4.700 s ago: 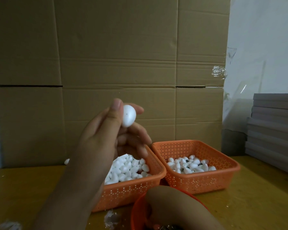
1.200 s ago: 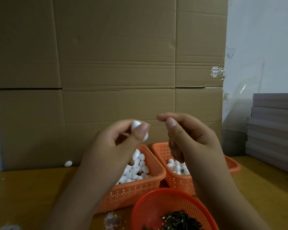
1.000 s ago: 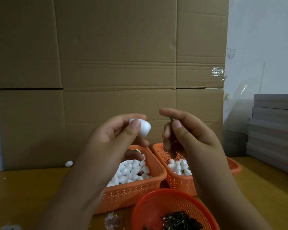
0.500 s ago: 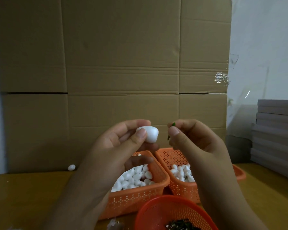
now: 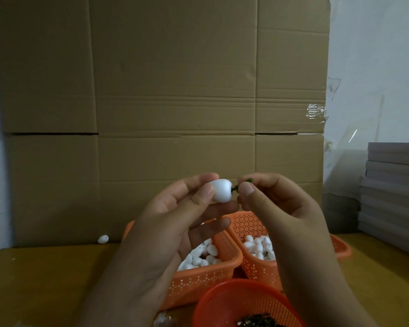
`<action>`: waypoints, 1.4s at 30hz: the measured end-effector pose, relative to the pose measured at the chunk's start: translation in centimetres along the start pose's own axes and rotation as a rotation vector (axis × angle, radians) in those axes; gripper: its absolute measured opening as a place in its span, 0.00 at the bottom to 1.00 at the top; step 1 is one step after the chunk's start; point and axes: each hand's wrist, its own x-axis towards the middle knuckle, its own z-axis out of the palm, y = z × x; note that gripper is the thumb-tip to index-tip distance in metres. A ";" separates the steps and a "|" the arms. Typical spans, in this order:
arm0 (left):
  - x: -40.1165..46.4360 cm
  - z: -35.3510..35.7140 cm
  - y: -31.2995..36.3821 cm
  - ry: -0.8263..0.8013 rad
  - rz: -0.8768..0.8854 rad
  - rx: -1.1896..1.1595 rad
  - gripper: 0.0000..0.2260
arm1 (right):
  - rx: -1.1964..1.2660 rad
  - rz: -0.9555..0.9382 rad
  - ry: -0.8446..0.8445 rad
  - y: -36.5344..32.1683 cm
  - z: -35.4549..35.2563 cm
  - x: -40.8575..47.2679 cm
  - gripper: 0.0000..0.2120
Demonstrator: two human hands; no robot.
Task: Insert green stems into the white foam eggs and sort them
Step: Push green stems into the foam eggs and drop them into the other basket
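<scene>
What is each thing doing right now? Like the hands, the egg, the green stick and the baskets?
Left hand: holds the foam egg up in its fingertips.
Foam egg: held sideways, stem touching its end.
Right hand: pinches the green stem.
Green stem: tip at the egg, mostly hidden by fingers.
Left basket: holds plain eggs.
Right basket: holds some eggs.
Round basket: holds dark stems.
Loose egg: lying on the table.

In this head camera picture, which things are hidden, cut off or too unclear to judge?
- Stem tip: where the green stem meets the foam egg, its depth inside cannot be told.
- Stem's other end: covered by the right hand fingers.
- Right basket: contents mostly behind the right hand.
- Round basket: cut by the bottom edge; stems inside dark, uncountable.
- Left basket: partly behind the left hand.
</scene>
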 end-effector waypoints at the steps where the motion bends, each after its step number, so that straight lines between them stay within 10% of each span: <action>1: 0.0 0.1 -0.1 0.001 -0.008 -0.020 0.12 | 0.000 0.007 0.002 0.0 0.0 0.0 0.08; 42: 0.2 0.9 -1.1 0.197 0.000 -0.114 0.10 | -0.038 0.019 -0.068 0.6 -0.1 0.1 0.10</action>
